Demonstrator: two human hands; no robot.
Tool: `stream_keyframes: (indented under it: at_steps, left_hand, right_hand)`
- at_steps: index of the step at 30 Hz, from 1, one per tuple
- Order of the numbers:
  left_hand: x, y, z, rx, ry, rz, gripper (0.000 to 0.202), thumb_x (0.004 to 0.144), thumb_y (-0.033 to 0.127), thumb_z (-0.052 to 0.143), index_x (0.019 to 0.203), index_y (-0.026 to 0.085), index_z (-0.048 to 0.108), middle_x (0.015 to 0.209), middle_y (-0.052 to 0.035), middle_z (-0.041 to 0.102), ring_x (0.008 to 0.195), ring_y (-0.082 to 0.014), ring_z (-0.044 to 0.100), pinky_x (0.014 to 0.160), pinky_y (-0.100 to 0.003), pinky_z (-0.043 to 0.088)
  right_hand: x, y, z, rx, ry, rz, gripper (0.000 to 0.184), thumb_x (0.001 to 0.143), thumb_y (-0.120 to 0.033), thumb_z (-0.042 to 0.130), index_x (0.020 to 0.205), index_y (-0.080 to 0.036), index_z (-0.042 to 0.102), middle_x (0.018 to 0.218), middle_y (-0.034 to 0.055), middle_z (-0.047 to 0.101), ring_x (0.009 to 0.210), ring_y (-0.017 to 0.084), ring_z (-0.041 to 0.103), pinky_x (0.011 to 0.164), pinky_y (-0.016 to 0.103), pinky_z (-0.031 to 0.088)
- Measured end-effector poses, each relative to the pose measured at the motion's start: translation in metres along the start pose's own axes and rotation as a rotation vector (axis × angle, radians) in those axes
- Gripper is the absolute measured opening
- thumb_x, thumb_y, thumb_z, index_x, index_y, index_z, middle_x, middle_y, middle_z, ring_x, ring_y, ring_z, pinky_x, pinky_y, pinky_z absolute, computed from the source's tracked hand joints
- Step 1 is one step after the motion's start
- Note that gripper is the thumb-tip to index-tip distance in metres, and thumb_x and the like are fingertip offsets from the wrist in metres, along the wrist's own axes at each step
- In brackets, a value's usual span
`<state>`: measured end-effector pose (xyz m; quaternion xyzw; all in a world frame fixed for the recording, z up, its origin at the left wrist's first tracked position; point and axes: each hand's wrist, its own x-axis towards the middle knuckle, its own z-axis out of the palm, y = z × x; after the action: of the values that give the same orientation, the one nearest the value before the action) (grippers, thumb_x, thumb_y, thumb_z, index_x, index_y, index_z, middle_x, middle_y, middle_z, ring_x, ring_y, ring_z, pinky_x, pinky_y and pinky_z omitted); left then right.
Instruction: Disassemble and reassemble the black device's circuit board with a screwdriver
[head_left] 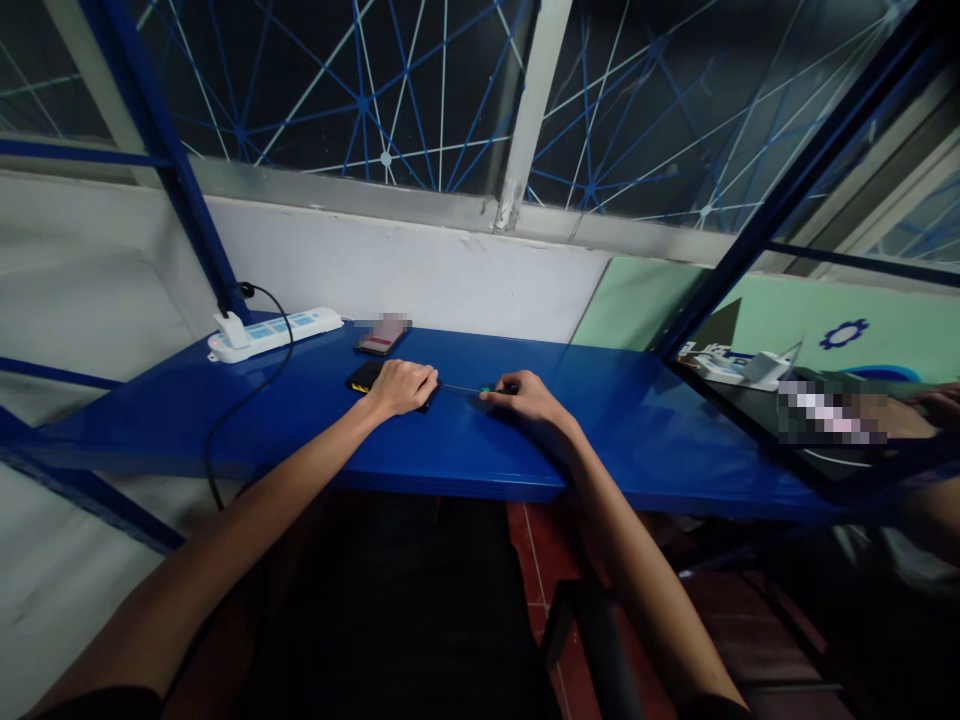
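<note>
My left hand (405, 387) is closed over a flat black case with yellow marks (361, 378), pressing it to the blue tabletop (480, 455). Between my two hands runs the thin shaft of a screwdriver (463, 388), its tip reaching the case's right side beside my left fingers. My right hand (531, 398) grips the screwdriver's dark handle, which has a green part near the shaft. My palm covers most of that handle. Whether the tip touches the case cannot be made out.
Behind my left hand lies a phone (384, 335). A white power strip (277, 332) with a plugged-in black cable (259, 382) sits at the back left. Blue frame posts (176, 170) rise at both sides. At the right, another person's hand (911, 418) is near a dark tray of white items.
</note>
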<state>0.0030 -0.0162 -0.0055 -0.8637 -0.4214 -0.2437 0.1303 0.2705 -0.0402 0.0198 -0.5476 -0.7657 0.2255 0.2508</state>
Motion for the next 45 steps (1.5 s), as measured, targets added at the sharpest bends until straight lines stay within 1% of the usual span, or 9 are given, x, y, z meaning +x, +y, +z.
stream_keyframes:
  at_steps: [5,8,12,15,19,25,30,38,45]
  left_hand:
    - [0.001,-0.001,0.002,-0.002,-0.005,0.000,0.037,0.091,0.030,0.037,0.081,0.017,0.070,0.070,-0.0092,0.071,0.061,-0.0210,0.062,0.053,-0.028,0.036]
    - [0.001,-0.002,0.003,-0.025,-0.016,-0.019,0.036,0.089,0.034,0.041,0.089,0.017,0.073,0.077,-0.0095,0.074,0.066,-0.0221,0.065,0.056,-0.028,0.041]
    - [0.002,-0.003,0.002,-0.065,-0.016,-0.051,0.037,0.086,0.037,0.046,0.096,0.017,0.074,0.090,-0.0096,0.076,0.081,-0.0246,0.069,0.064,-0.030,0.049]
    - [0.004,-0.003,-0.003,-0.130,-0.048,-0.099,0.034,0.084,0.037,0.050,0.098,0.020,0.075,0.100,-0.0073,0.076,0.091,-0.0255,0.069,0.072,-0.032,0.052]
    - [0.007,-0.006,-0.008,-0.262,-0.126,-0.143,0.031,0.085,0.038,0.052,0.099,0.023,0.076,0.107,-0.0045,0.075,0.098,-0.0247,0.068,0.080,-0.032,0.052]
    - [0.013,-0.018,-0.007,-0.551,-0.206,-0.142,0.029,0.084,0.039,0.057,0.097,0.022,0.077,0.108,-0.0060,0.074,0.102,-0.0254,0.067,0.088,-0.035,0.052]
    - [0.015,-0.024,-0.009,-0.777,-0.263,-0.163,0.031,0.077,0.034,0.064,0.102,0.021,0.076,0.108,-0.0082,0.074,0.102,-0.0247,0.068,0.091,-0.035,0.051]
    - [0.015,-0.024,-0.010,-0.781,-0.276,-0.154,0.034,0.077,0.034,0.063,0.105,0.020,0.076,0.110,-0.0096,0.073,0.104,-0.0254,0.067,0.092,-0.036,0.050]
    - [0.016,-0.025,-0.006,-0.645,-0.241,-0.139,0.028,0.083,0.036,0.060,0.100,0.022,0.077,0.108,-0.0059,0.075,0.103,-0.0235,0.068,0.092,-0.034,0.051]
  right_hand:
    - [0.004,0.007,0.005,-0.029,0.045,-0.044,0.044,0.069,-0.060,0.070,0.070,-0.018,0.057,0.064,0.0005,0.056,0.059,0.013,0.044,0.055,0.027,0.031]
    - [0.004,0.008,0.006,-0.028,0.042,-0.048,0.043,0.067,-0.057,0.073,0.073,-0.020,0.053,0.060,-0.0021,0.053,0.056,0.012,0.042,0.052,0.026,0.028]
    - [0.001,0.003,0.005,-0.004,0.003,-0.059,0.043,0.067,-0.056,0.074,0.081,-0.020,0.055,0.064,-0.0019,0.057,0.056,0.011,0.044,0.053,0.025,0.028]
    - [-0.003,-0.004,0.003,-0.046,-0.004,-0.068,0.042,0.076,-0.060,0.064,0.077,-0.019,0.058,0.063,-0.0004,0.057,0.056,0.012,0.045,0.054,0.026,0.028]
    - [-0.006,-0.010,0.001,-0.130,-0.014,-0.083,0.051,0.090,-0.061,0.043,0.065,-0.018,0.058,0.056,0.0000,0.050,0.052,0.012,0.039,0.053,0.028,0.025]
    - [-0.005,-0.007,-0.002,-0.157,-0.047,-0.031,0.053,0.079,-0.066,0.058,0.065,-0.017,0.068,0.056,0.0025,0.056,0.052,0.012,0.042,0.053,0.030,0.026]
    - [0.001,0.001,0.002,-0.184,0.001,-0.033,0.047,0.070,-0.065,0.067,0.071,-0.018,0.066,0.063,0.0009,0.059,0.058,0.013,0.048,0.055,0.027,0.028]
    - [0.002,0.002,0.005,-0.158,0.024,-0.050,0.046,0.068,-0.062,0.071,0.081,-0.019,0.061,0.067,0.0005,0.060,0.060,0.013,0.048,0.055,0.026,0.029]
    - [-0.003,-0.007,0.001,-0.172,-0.011,-0.049,0.052,0.087,-0.063,0.046,0.070,-0.017,0.062,0.061,0.0016,0.057,0.055,0.012,0.045,0.053,0.027,0.027]
